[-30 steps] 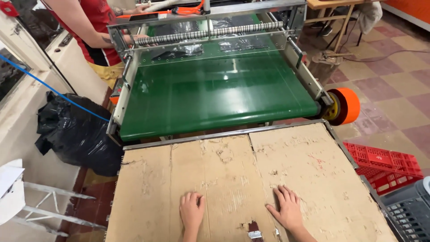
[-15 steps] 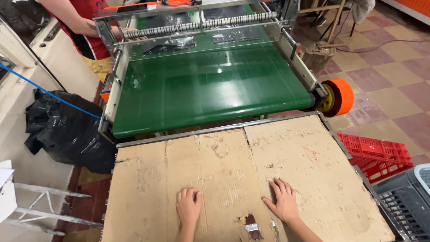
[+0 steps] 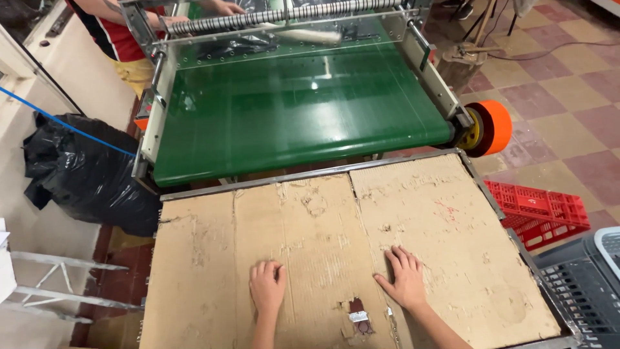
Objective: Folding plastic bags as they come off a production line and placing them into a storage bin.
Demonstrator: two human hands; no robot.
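My left hand (image 3: 267,286) rests on the worn cardboard sheet (image 3: 310,239) that covers the table, fingers curled under and holding nothing. My right hand (image 3: 405,279) lies flat on the same cardboard, fingers spread, a little to the right. Between them, near the front edge, a small metal clip (image 3: 358,317) sits in a torn hole. Beyond the cardboard runs a green conveyor belt (image 3: 297,116), bare on top.
A machine frame with a spiral roller (image 3: 290,14) spans the belt's far end, where another person's hand (image 3: 226,8) reaches. An orange wheel (image 3: 494,127) sits at the belt's right. A red crate (image 3: 539,210), a grey crate (image 3: 581,291) and a black bag (image 3: 84,174) flank the table.
The view has dropped and drawn closer to the table. Both hands stay on the cardboard; the left one has curled its fingers.
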